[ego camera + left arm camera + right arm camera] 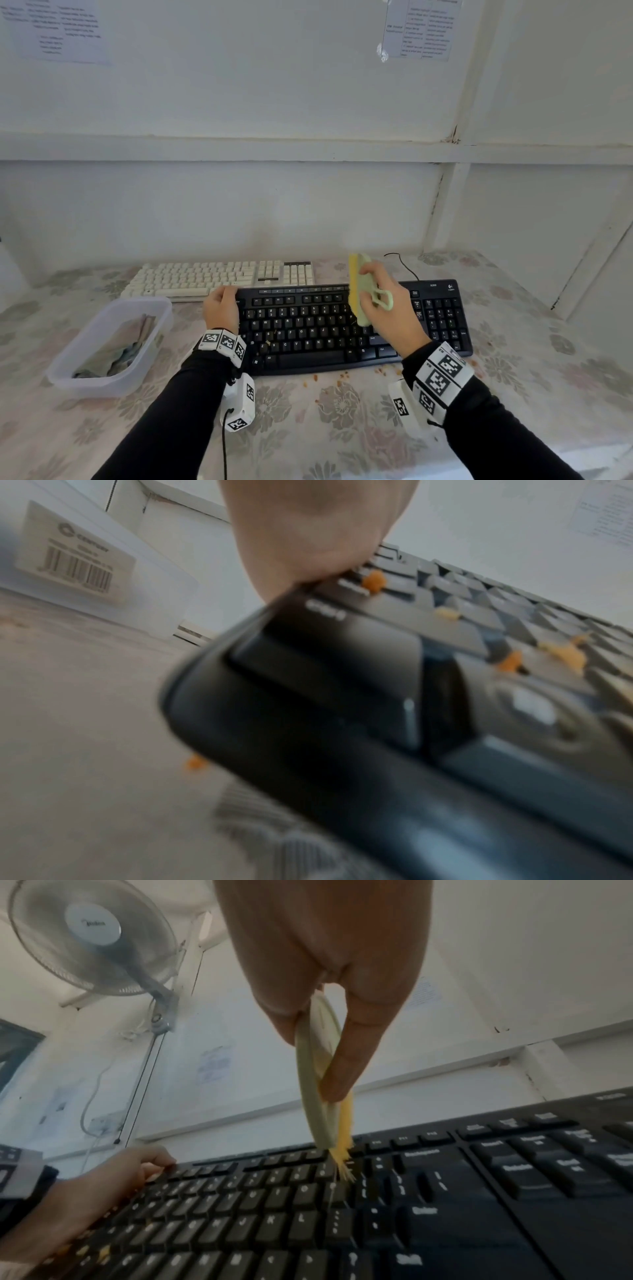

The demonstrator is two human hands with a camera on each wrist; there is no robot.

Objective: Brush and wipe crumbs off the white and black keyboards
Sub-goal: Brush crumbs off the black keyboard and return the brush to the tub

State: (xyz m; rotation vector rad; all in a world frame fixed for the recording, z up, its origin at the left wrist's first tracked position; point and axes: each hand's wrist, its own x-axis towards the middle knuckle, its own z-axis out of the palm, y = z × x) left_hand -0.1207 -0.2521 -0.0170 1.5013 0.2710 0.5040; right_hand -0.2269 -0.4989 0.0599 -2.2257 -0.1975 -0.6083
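Head view first: the black keyboard sits on the flowery counter close to the near edge, and it's a Logitech, logo in the far right corner with "K200" just left of it. The white keyboard lies right behind it, shifted left, no brand I can read. The left hand grips the black keyboard's far left corner, fingers curled over the edge. The right hand holds a pale green brush with yellow bristles, fingers wrapped around the handle, above the middle-right keys. Orange crumbs lie on the counter along the keyboard's near edge, and a few sit on the left keys. A clear plastic tub with a cloth inside stands to the left. The papers on the wall are too blurry to read.

Left wrist view: pretty blurry. The left hand presses onto the corner of the black keyboard, with crumbs on the keys. The tub has a barcode sticker; the brand looks like "Century" but I can't be sure.

Right wrist view: the right hand pinches the brush between thumb and fingers, with the bristle tips down on the black keyboard near the number row. "Backspace", "Enter" and "Shift" are readable. The left hand holds the far corner. A wall fan carries a logo I can't make out for sure.
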